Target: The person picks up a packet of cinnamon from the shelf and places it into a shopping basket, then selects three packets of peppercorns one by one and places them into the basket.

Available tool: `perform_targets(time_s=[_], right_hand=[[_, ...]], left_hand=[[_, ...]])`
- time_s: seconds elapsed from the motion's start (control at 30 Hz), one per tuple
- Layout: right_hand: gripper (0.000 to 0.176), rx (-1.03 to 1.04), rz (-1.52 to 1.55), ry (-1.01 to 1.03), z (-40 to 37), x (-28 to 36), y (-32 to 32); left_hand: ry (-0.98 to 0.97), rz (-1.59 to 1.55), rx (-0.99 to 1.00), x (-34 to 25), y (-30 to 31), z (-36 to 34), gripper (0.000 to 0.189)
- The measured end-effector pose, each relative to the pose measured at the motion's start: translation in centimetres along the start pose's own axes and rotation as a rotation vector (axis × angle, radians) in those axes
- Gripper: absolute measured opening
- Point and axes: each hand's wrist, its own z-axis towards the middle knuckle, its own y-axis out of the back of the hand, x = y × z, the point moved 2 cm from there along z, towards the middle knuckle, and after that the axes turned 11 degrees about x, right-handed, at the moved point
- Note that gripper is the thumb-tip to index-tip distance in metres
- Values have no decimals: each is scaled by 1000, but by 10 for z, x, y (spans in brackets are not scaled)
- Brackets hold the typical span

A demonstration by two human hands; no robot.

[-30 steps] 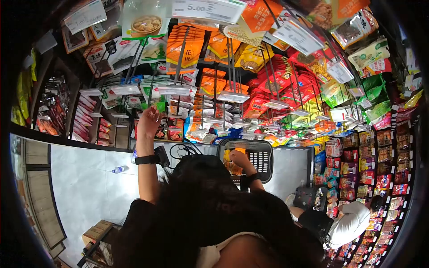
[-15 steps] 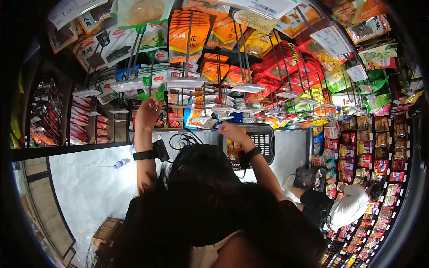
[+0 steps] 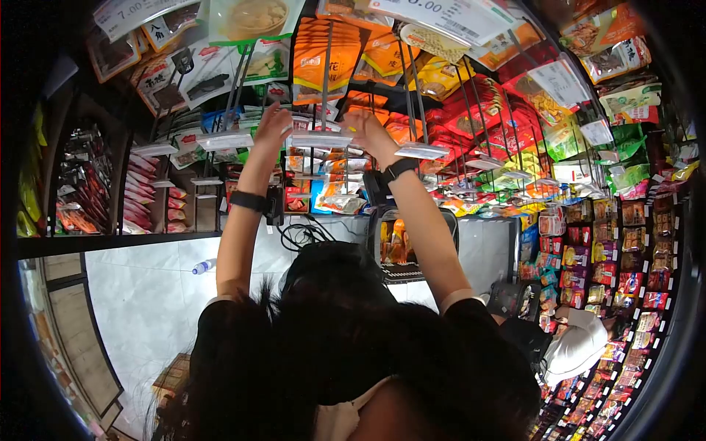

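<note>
Both my hands are raised among spice packets hanging on metal hooks. My left hand [image 3: 273, 125] has its fingers stretched upward, open, with nothing seen in it. It is beside the white-and-green packets [image 3: 259, 66] and left of the orange packets [image 3: 323, 60] with Chinese print. My right hand [image 3: 365, 132] is just below a lower group of orange packets [image 3: 403, 126], fingers apart and partly blurred. Whether it touches a packet I cannot make out. Between the hands runs a white price-tag strip [image 3: 318, 139]. Dark bands are on both wrists.
Below the rack, a dark shopping basket [image 3: 450, 224] holds orange packets [image 3: 397, 242]. Black cables [image 3: 303, 234] lie nearby. On the pale floor is a bottle [image 3: 204, 267]. At right, a person in a white shirt [image 3: 577, 345] is by the snack shelves [image 3: 632, 253].
Both hands have risen toward the hanging orange packets. My right hand has moved up from above the basket, and my left has shifted up and slightly right. The view has tilted a little.
</note>
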Motion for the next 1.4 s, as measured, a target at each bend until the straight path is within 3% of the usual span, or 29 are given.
perform_targets(time_s=[0.07,0.17,0.27,0.3,0.33,0.5,0.6,0.7,0.77,0.87,0.9,1.0,1.03,1.13,1.23,1.4], right_hand=[[31,-86,11,40,8,20,-9],[45,-128,-110,41,25,35,-9],[55,-174,-193,98,32,45,-11],[56,-171,-214,110,34,45,-9],[57,-168,-235,120,37,43,-5],[50,-169,-465,90,48,30,6],[45,-182,-393,101,57,17,17],[43,-209,-188,50,42,23,5],[43,-253,-149,45,44,8,6],[40,-362,-738,438,42,-2,3],[36,-384,-736,331,32,6,-7],[32,-184,-377,420,18,13,-25],[36,-128,-299,234,8,24,-31],[39,-2,-20,298,-11,38,-53],[41,103,78,362,-11,32,-51],[41,63,97,319,-24,32,-55]], left_hand=[[-50,99,-13,-5,-11,10,62],[-71,166,30,-4,-15,19,68],[27,128,42,-16,-32,26,74],[-39,165,93,14,-7,61,79],[-36,175,152,5,-15,57,79],[-62,114,267,-36,-53,27,80],[-73,179,272,-13,-36,46,81],[-116,182,209,-9,-38,44,43],[-137,280,250,6,-24,54,39],[-158,404,229,0,-25,44,32],[-162,442,210,-4,-27,39,30],[-172,476,55,38,22,68,28],[-192,452,94,27,15,61,29],[-213,369,165,-6,-10,31,31],[-172,302,145,-19,-25,12,34],[-146,358,111,-19,-26,-1,38]])
